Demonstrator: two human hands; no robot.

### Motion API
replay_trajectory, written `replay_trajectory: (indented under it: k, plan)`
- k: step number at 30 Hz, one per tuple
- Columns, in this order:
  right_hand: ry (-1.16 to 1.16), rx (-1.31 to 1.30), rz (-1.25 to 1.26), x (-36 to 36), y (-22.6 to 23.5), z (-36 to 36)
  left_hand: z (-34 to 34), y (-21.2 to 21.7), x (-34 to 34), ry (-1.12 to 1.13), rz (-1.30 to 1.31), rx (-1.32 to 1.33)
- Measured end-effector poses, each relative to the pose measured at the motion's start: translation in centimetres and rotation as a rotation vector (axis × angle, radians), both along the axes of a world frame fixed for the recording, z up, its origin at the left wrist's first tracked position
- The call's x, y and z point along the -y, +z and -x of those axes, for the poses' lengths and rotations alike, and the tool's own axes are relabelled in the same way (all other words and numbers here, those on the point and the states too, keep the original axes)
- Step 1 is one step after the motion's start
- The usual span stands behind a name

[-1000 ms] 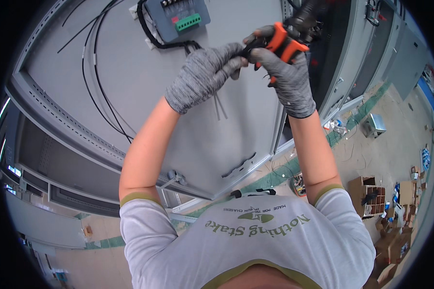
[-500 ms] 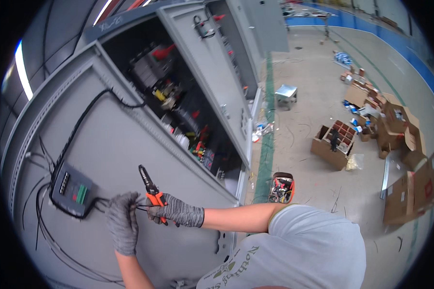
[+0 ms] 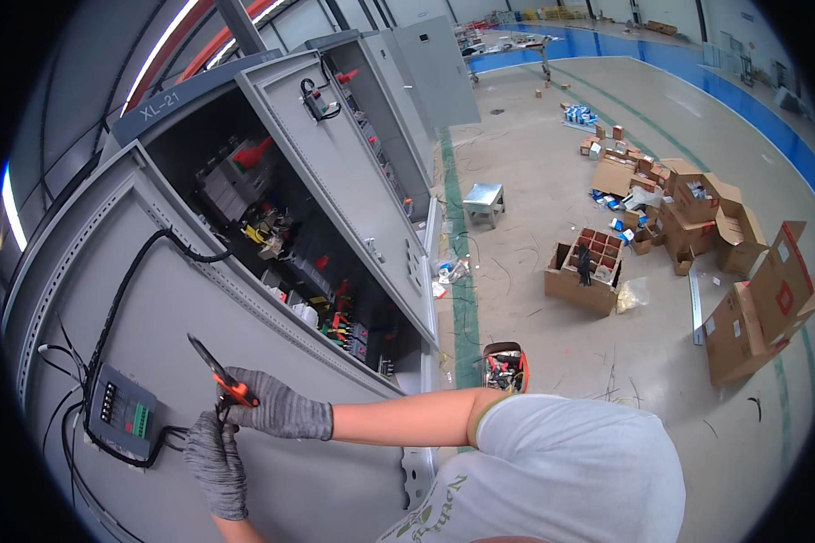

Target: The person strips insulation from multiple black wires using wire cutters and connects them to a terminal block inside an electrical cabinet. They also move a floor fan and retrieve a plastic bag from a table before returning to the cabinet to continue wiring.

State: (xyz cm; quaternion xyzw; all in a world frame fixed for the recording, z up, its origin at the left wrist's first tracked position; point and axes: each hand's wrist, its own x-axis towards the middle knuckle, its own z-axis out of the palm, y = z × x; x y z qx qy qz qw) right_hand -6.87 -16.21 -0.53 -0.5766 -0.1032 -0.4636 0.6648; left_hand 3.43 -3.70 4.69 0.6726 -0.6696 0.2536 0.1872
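My right hand [image 3: 282, 409], in a grey glove, is closed around a wire stripper [image 3: 234, 387] with orange handles and a dark jaw that points up and to the left. Just below it, my left hand [image 3: 215, 466], also gloved, has its fingers bent together, nearly touching the right. Black wires [image 3: 174, 436] come out of a grey device [image 3: 123, 414] with a green terminal strip and run to the left hand; their ends are hidden by the gloves. The device is mounted on a grey cabinet door [image 3: 308, 493], below a wrapped black cable bundle [image 3: 120, 299].
Beyond the door, the open cabinet [image 3: 272, 231] holds breakers and coloured wiring. A tool bag [image 3: 504, 368] stands on the floor by a green stripe. Further right are a divided cardboard box [image 3: 581, 290], a small metal stool [image 3: 484, 204] and several opened cartons [image 3: 743, 335].
Both hands have come closer together, the right now above the left. The wire stripper has tilted further left. The whole view has shifted, showing more of the hall.
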Motion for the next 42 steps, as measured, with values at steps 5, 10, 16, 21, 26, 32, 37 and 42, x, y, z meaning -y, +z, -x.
replay_trajectory:
  k: [5, 10, 16, 21, 26, 32, 37, 42]
  plan:
    - [0.157, -0.183, -0.12, -0.5, 1.9, -0.7, -1.1, -0.3, -0.7, 0.152, -0.023, -0.143]
    - [0.112, 0.023, -0.002, -0.4, 3.1, 1.0, 0.4, 1.3, 0.3, -0.045, -0.022, -0.55]
    - [0.049, -0.008, 0.182, 0.5, 5.3, 0.8, 0.9, 2.9, -1.2, -0.018, -0.073, -0.444]
    - [0.242, -0.199, 0.143, 2.5, 7.1, -1.4, 0.4, 2.7, -1.1, 0.154, -0.117, -0.371]
    - [0.361, -0.232, 0.183, 3.4, 6.9, -3.6, 0.4, 1.4, -1.6, 0.218, 0.012, -0.326]
    - [0.253, -0.118, 0.194, 4.3, 7.4, -1.5, 4.5, 0.4, -2.1, 0.122, 0.529, -0.374]
    - [0.292, -0.065, 0.29, 2.7, 6.9, -2.0, 6.3, -1.6, -2.5, 0.403, 0.708, -0.189]
    - [0.208, 0.07, 0.352, 5.1, 6.3, -0.5, 5.1, -3.3, -0.8, 0.304, 0.688, -0.152]
